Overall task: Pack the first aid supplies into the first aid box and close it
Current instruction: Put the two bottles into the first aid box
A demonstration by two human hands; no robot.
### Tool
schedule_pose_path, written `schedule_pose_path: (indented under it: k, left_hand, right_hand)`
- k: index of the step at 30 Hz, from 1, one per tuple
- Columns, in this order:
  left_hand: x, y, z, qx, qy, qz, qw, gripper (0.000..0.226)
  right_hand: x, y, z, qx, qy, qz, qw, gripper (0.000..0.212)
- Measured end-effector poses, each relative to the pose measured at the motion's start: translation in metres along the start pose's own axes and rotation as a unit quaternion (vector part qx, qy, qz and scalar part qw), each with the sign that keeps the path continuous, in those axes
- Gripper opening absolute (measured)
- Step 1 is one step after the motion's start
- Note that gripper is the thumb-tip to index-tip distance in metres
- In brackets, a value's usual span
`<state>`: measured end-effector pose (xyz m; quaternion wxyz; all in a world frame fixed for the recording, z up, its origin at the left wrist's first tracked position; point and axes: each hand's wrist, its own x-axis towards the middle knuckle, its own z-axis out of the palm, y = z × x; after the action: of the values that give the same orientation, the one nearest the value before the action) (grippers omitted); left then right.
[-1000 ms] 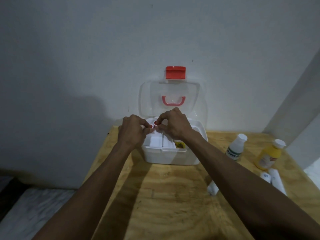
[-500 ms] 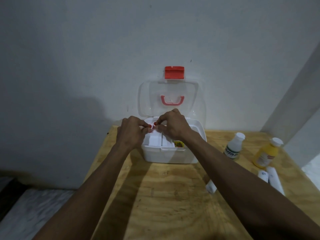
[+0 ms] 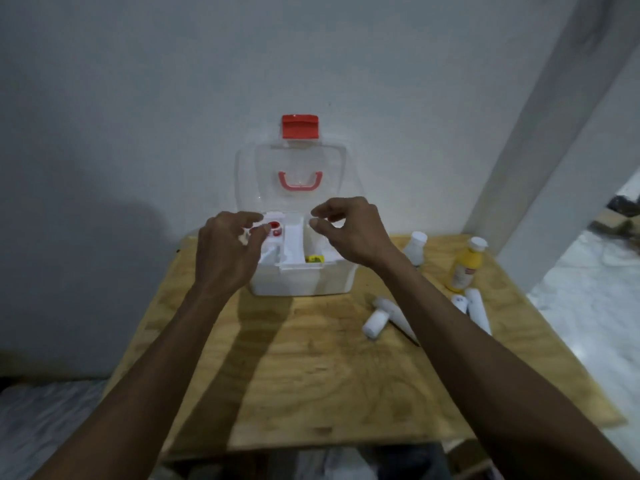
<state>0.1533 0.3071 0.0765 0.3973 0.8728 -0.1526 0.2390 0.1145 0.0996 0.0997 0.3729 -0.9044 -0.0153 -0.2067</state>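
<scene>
First aid box (image 3: 301,278) at table (image 3: 311,375) back edge, clear lid (image 3: 294,174) upright against wall. Left hand (image 3: 225,251) over left compartment, fingertips pinching small red-centred item (image 3: 274,228); item blurred. Right hand (image 3: 349,230) above box, fingers curled, empty. Bottles, rolls right of box, partly behind forearm.

Both hands apart, fingers curled: L hand (image 3: 225,251), R hand (image 3: 349,230).

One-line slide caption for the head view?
Both hands hover over the open first aid box; bottles wait on the table.
</scene>
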Motion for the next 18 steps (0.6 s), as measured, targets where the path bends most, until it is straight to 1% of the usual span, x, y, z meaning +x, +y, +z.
schedule_pose_path:
  k: [3, 7, 10, 13, 16, 18]
  left_hand:
    - [-0.026, 0.026, 0.001, -0.049, 0.010, 0.013, 0.999, 0.021]
    - [-0.056, 0.053, 0.017, -0.115, -0.014, 0.013, 0.993, 0.022]
    - [-0.073, 0.075, 0.037, -0.136, -0.033, 0.030, 0.990, 0.024]
    - [-0.086, 0.103, 0.061, -0.155, -0.040, 0.058, 0.985, 0.026]
    - [-0.090, 0.127, 0.091, -0.163, -0.063, 0.074, 0.982, 0.029]
    - [-0.089, 0.137, 0.113, -0.163, -0.081, 0.069, 0.981, 0.034]
  right_hand:
    - [-0.035, 0.013, -0.034, 0.041, 0.057, 0.031, 0.997, 0.017]
    - [-0.082, 0.037, -0.072, 0.042, 0.106, 0.060, 0.992, 0.015]
    - [-0.111, 0.055, -0.094, 0.026, 0.144, 0.079, 0.986, 0.014]
    - [-0.128, 0.074, -0.110, -0.003, 0.203, 0.100, 0.974, 0.013]
    - [-0.135, 0.094, -0.120, -0.001, 0.266, 0.119, 0.957, 0.016]
    - [-0.133, 0.107, -0.123, 0.002, 0.289, 0.133, 0.948, 0.020]
